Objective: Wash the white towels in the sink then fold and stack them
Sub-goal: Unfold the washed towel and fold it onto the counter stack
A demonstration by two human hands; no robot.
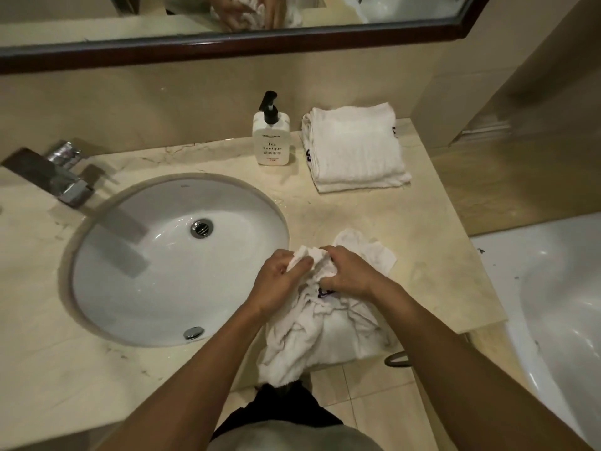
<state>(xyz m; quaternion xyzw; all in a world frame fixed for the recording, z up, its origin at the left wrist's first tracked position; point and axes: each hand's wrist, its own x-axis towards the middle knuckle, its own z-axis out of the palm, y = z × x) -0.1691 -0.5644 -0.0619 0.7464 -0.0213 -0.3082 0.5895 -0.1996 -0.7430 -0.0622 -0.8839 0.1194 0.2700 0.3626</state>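
Terrycloth towel point(312, 333): crumpled, draping off marble desk point(374, 216).
Hands: my left hand point(279, 278) and right hand point(348, 271) are gripping its bunched folds together.

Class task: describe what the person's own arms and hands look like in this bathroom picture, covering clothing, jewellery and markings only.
Both forearms are bare to the frame's bottom edge: no sleeves show. The left hand and the right hand wear no gloves; no watch, ring or bracelet shows. No markings are visible.
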